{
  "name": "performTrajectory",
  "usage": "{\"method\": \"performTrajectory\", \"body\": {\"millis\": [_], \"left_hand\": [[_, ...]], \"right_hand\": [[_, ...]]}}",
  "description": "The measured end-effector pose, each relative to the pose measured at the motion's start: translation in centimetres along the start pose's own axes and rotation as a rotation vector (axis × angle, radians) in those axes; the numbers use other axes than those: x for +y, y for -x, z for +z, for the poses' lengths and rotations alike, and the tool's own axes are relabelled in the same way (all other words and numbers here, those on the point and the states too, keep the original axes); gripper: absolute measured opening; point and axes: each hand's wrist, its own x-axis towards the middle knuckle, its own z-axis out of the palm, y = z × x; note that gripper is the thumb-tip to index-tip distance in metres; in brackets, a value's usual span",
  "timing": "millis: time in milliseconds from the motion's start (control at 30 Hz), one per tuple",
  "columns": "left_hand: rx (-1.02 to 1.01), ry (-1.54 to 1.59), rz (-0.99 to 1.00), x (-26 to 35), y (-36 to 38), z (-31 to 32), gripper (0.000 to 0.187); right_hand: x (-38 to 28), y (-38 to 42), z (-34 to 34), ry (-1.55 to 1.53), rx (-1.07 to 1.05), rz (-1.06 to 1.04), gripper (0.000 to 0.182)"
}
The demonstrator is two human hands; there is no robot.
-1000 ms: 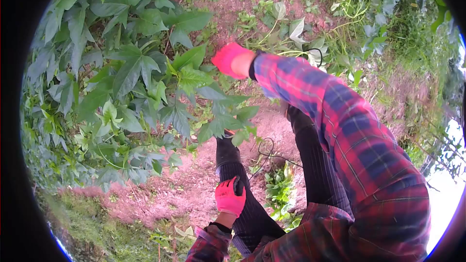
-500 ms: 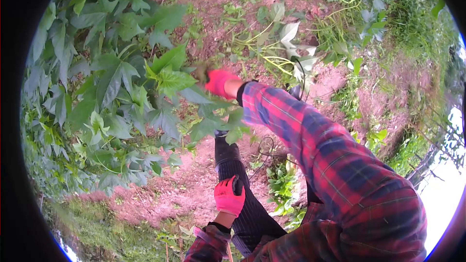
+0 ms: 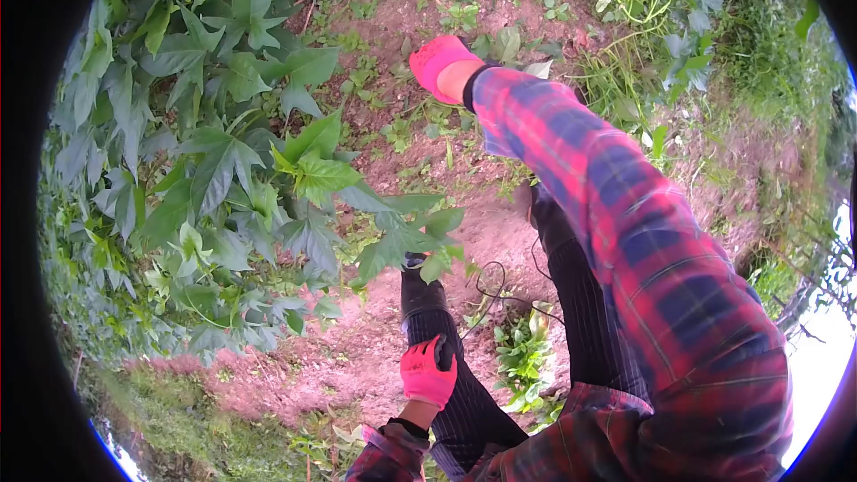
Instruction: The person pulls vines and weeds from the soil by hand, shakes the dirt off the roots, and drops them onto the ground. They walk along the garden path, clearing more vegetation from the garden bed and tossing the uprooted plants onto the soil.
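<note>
My right hand (image 3: 437, 58), in a pink glove, is stretched far out over the reddish soil, close to small weeds and a few pale wilted leaves (image 3: 511, 40). Only the back of the glove shows, so its fingers and whatever they may hold are hidden. A red and blue plaid sleeve (image 3: 607, 205) covers that arm. My left hand (image 3: 428, 372), also gloved in pink, rests flat on my dark striped trouser leg (image 3: 464, 411) near the knee and holds nothing.
A dense mass of green lobed-leaf vines (image 3: 232, 170) fills the left side and overhangs my dark boot (image 3: 420, 290). A thin black cord (image 3: 486, 284) loops on the soil beside a small leafy weed (image 3: 522, 353). Grass and tangled stems (image 3: 643, 9) lie at the far right.
My right arm has swung up and farther out, from the edge of the vine leaves to the weedy soil beyond. My left hand has stayed on the leg.
</note>
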Motion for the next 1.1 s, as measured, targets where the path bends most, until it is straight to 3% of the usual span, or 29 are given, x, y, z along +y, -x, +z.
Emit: {"method": "performTrajectory", "body": {"millis": [167, 233, 300, 333, 433, 500, 533, 633, 700, 767, 800, 867, 967, 1033, 1067, 1100], "left_hand": [[0.029, -0.014, 0.007, 0.4, -0.3, 0.1, 0.045], [0.036, -0.015, 0.008, 0.1, -0.3, 0.0, 0.045], [0.051, 0.023, 0.027, -0.3, -0.1, 0.4, 0.045], [0.036, 0.027, 0.016, -0.2, 0.0, 0.5, 0.045], [0.012, 0.068, 0.021, -0.1, -0.4, 0.1, 0.047], [0.028, 0.017, 0.001, 0.3, -0.5, -0.2, 0.047], [0.038, 0.014, 0.011, 0.6, -0.7, -0.4, 0.047], [0.016, -0.020, -0.032, 0.8, 0.2, -1.3, 0.047], [-0.006, -0.008, -0.045, 0.9, 0.0, -1.4, 0.046], [-0.004, 0.020, -0.029, 0.9, -0.4, -1.4, 0.046], [-0.007, 0.036, -0.023, 0.7, -0.4, -1.6, 0.045], [0.014, 0.003, -0.013, 0.5, -0.2, -1.7, 0.045], [0.036, -0.007, -0.006, 0.1, -1.1, -1.7, 0.044], [0.034, 0.030, -0.028, 0.0, -1.1, -1.5, 0.044], [0.016, 0.048, -0.029, -0.2, -1.0, -1.6, 0.044], [0.001, 0.066, -0.023, -0.3, -0.9, -1.6, 0.044]], "right_hand": [[2.3, 2.1, 1.0, -0.077, 0.237, -0.098, 0.057], [2.5, 1.8, 0.5, -0.074, 0.235, -0.083, 0.052], [2.8, 2.6, -1.1, -0.410, 0.293, 0.073, 0.054], [2.8, 2.5, -1.3, -0.416, 0.277, 0.066, 0.054], [4.7, 0.8, -0.7, -0.370, 0.453, 0.132, 0.062], [5.7, -1.2, 1.5, -0.022, 0.451, 0.347, 0.060], [6.5, -0.7, 1.5, 0.001, 0.206, 0.256, 0.052], [5.7, 0.9, 0.1, -0.234, 0.026, 0.213, 0.042], [3.1, 0.8, 0.3, -0.501, 0.186, 0.020, 0.042], [-1.1, 1.3, 0.3, -0.331, 0.411, -0.327, 0.042], [-3.3, 1.8, -0.3, -0.058, 0.569, -0.473, 0.044], [-6.1, 1.5, -1.5, 0.231, 0.728, -0.619, 0.046], [-7.8, -1.9, -1.9, 0.471, 0.596, -0.452, 0.050], [-7.0, -6.4, -1.4, 0.076, 0.276, -0.413, 0.046], [-6.6, -8.4, -0.4, 0.080, 0.266, -0.425, 0.046], [-5.9, -10.2, 0.5, -0.139, 0.342, -0.324, 0.048]]}}
